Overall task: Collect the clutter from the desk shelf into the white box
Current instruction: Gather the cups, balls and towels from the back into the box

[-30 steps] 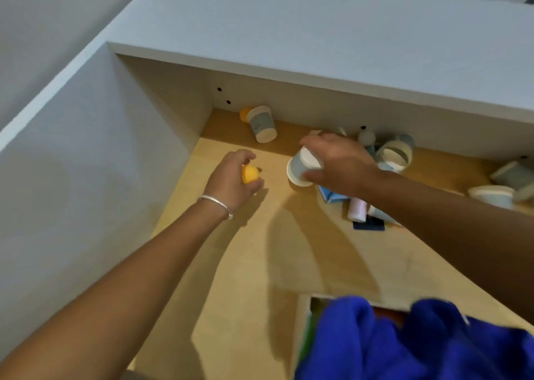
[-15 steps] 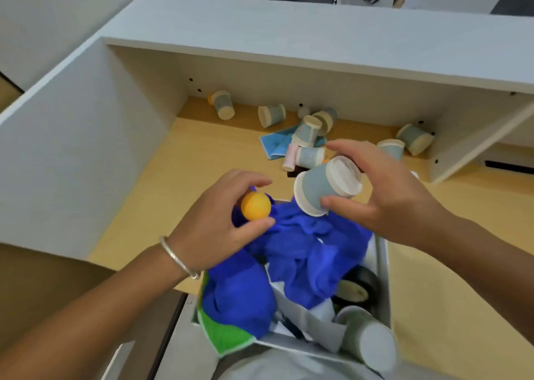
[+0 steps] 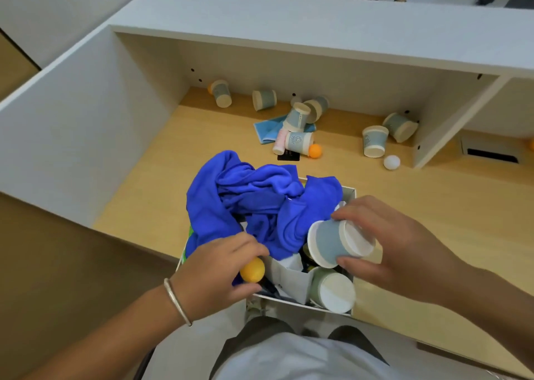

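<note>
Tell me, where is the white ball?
The white ball lies on the desk shelf, far right, just below an upright paper cup and beside the shelf's right divider.

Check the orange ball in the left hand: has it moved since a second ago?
Yes. The orange ball, pinched in the left hand, has come from deep in the desk shelf toward the person, and is now over the near-left corner of the white box.
</note>
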A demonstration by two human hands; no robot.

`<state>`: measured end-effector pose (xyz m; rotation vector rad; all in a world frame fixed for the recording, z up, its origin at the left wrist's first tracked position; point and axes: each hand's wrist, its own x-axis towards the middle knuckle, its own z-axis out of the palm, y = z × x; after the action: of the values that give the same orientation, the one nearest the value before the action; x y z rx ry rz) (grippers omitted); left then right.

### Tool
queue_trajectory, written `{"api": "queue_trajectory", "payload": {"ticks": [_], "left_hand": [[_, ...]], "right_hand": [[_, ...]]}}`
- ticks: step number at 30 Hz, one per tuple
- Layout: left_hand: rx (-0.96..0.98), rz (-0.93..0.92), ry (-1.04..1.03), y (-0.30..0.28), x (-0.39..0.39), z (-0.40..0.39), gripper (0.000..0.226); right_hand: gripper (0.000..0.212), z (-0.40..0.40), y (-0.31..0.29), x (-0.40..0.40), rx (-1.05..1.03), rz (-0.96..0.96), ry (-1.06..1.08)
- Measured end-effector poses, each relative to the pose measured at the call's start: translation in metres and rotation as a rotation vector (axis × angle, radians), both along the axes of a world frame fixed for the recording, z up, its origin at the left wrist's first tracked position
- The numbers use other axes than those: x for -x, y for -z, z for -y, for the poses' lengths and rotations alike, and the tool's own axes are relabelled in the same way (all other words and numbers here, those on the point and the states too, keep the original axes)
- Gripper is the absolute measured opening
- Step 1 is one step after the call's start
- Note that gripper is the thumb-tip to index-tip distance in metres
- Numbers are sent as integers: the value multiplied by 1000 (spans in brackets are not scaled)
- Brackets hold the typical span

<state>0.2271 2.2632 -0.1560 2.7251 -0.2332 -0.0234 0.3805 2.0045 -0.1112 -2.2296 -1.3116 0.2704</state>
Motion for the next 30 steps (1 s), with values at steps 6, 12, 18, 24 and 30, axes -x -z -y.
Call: {"api": "queue_trajectory", "payload": {"ticks": [6,12,18,24,30], "left_hand": [[-23,-24,21,8,6,-6,43],[39,40,46,3,-1,-14,31],[88,138,68,-7,-14,-28,21],[160,195,93,-9,-28,-39,19],[348,412,-46,-23,-59,-81,16]], "right_hand": [[50,19,-3,24,69,56,-43],[50,15,24,41,208,156,-75],[52,0,51,38,114,201,-38],[63,-6,62,34,274,196,-70],[60,-26,26,-6,-31,48,169]]}}
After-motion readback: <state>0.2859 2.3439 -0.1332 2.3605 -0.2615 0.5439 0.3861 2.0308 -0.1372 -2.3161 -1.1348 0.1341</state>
